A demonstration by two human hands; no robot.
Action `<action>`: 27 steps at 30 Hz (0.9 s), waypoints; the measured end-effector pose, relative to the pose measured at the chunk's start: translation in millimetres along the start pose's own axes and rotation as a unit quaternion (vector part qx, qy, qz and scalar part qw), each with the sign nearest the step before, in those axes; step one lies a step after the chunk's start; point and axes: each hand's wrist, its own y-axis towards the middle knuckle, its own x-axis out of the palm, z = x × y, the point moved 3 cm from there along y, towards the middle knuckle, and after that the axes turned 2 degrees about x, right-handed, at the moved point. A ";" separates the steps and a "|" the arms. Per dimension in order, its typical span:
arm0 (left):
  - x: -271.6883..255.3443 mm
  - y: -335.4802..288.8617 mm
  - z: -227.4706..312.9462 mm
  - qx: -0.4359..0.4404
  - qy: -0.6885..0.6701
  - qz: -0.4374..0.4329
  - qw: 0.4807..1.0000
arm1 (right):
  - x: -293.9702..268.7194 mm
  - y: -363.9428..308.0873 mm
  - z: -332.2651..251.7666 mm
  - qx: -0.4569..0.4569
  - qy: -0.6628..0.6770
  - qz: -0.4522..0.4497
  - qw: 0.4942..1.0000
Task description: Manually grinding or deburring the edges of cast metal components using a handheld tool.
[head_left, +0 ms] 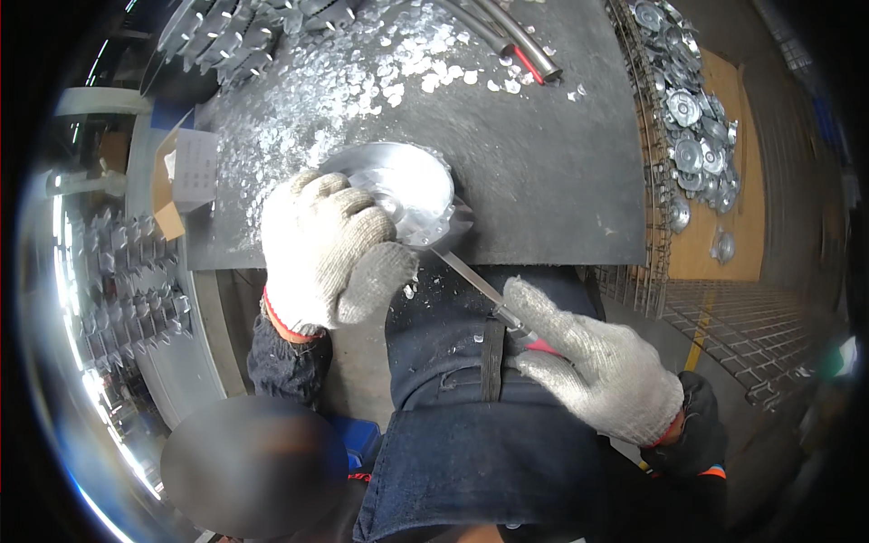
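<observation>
Dark clothing lies nearest, beyond which the left hand has its fingers grasping a metal bowl at the bench's edge, the right hand clenching a flat tool against it, with strewn flakes suggesting scraping partly done, rim bits apparently remaining.

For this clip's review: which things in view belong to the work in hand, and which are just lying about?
In use:
round metal part, held by the left hand
flat-bladed tool in the right hand, blade at the part's edge

Apparently just lying about:
shiny scraps strewn over the table
two dark tubes
carton at left
heaped metal parts at right
</observation>
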 end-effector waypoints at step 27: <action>41.0 45.7 -124.5 0.131 -0.019 0.196 0.972 | 17.4 53.4 4.6 -0.220 -0.130 0.277 0.926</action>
